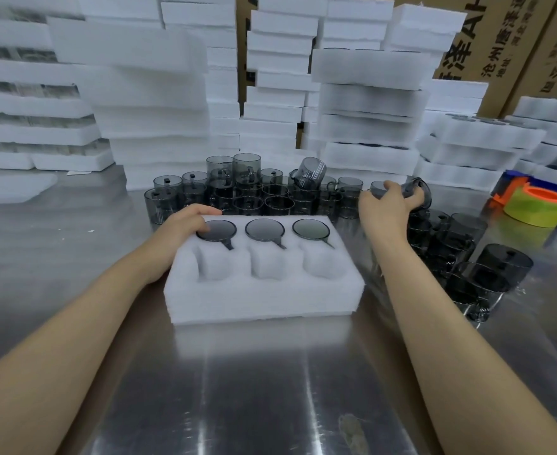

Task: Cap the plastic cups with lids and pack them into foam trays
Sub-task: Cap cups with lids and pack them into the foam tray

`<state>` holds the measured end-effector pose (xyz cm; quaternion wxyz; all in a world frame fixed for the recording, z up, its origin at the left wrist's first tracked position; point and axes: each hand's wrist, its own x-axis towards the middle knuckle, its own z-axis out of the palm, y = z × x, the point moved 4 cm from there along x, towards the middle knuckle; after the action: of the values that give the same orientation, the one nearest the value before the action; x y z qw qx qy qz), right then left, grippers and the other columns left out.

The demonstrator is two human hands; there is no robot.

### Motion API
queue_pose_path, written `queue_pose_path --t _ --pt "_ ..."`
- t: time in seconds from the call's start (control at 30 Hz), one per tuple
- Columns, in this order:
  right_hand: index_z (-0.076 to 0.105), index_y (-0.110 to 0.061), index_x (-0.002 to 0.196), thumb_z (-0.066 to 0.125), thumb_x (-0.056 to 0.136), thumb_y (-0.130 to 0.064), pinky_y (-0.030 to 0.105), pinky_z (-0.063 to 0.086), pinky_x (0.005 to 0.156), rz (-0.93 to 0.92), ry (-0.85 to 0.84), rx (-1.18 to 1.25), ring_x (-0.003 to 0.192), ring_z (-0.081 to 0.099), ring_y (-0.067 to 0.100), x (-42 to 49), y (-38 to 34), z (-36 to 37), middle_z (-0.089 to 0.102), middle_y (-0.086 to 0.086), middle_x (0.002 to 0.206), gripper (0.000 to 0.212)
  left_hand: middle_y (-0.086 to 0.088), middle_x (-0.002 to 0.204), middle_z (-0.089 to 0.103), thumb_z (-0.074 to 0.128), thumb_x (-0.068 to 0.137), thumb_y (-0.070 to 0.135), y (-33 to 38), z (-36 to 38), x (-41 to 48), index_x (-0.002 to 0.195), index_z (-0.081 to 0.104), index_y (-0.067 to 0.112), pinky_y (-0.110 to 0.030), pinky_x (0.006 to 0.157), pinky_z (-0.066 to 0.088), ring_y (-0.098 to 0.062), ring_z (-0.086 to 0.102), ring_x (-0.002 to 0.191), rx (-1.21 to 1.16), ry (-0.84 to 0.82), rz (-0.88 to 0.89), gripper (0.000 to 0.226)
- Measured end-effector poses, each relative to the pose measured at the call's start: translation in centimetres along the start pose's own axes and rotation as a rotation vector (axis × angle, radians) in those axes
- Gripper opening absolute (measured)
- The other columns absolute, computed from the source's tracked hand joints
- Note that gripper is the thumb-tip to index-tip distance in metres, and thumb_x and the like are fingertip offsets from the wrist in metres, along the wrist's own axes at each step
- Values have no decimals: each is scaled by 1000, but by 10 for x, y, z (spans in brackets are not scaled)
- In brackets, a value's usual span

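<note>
The left hand (185,226) is resting, fingers relaxed, on the foam tray (264,300), likely steadying it on the counter (270,389); the right hand (385,206) is gripping a grey plastic cup (418,189) beside it.

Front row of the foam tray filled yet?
No, the three front pockets of the foam tray are empty; only the back row holds three lidded cups.
</note>
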<state>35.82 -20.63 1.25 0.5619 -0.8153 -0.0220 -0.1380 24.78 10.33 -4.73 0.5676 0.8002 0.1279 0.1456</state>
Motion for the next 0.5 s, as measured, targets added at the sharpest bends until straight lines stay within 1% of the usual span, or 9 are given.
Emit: queue_pose_path --t 0.1,0.17,0.23,0.3,0.33,0.37,0.4,0.47,0.5 --pt "39 -4 138 49 96 -18 23 35 83 11 -3 14 98 45 22 3 1 -1 -16 12 157 46 28 84 68 49 57 24 1 1 -1 84 72 47 -10 57 45 12 62 71 -7 -6 14 42" --pt "42 -5 136 50 95 -19 23 34 82 12 4 23 97 45 22 5 2 -2 -13 11 157 45 27 84 68 49 56 24 1 1 -1 84 72 46 -11 59 45 11 63 71 -16 -5 20 42" --pt "45 -7 135 51 94 -20 24 35 82 40 9 56 97 45 21 8 5 -4 -10 11 157 44 24 85 70 50 56 25 0 1 -1 85 72 45 -17 64 45 8 64 72 -33 -12 16 42" --pt "46 -8 134 52 92 -19 26 36 80 85 12 116 97 45 19 13 8 -6 2 9 156 44 18 85 72 53 55 25 -3 1 -1 87 73 42 -25 70 46 3 66 74 -67 -24 10 41" --pt "48 -10 130 53 91 -18 27 37 78 91 13 153 95 45 19 16 9 -7 15 8 150 41 16 85 72 54 54 26 -3 1 -1 87 73 41 -27 70 47 1 67 74 -80 -29 12 41" --pt "50 -13 122 54 89 -18 27 39 74 92 4 181 92 44 19 17 10 -7 27 5 137 33 15 85 72 55 52 28 -3 1 -1 87 73 40 -28 70 47 0 67 74 -88 -33 15 41" --pt "48 -16 111 55 88 -18 26 38 70 77 -3 195 89 42 19 17 9 -7 33 3 122 24 14 85 72 56 49 31 -3 1 -1 88 73 39 -27 70 47 -1 67 75 -92 -38 19 43" --pt "47 -13 87 55 86 -15 25 33 66 56 1 186 75 41 16 16 7 -5 36 0 100 9 14 86 72 56 46 34 -2 1 -1 89 73 39 -27 69 47 -1 67 75 -94 -47 25 47" --pt "41 -12 72 55 85 -12 24 31 64 16 28 177 64 37 13 15 5 -5 33 -1 88 19 14 86 72 56 46 35 -3 1 -1 90 73 39 -27 70 48 -1 67 76 -94 -49 28 47"
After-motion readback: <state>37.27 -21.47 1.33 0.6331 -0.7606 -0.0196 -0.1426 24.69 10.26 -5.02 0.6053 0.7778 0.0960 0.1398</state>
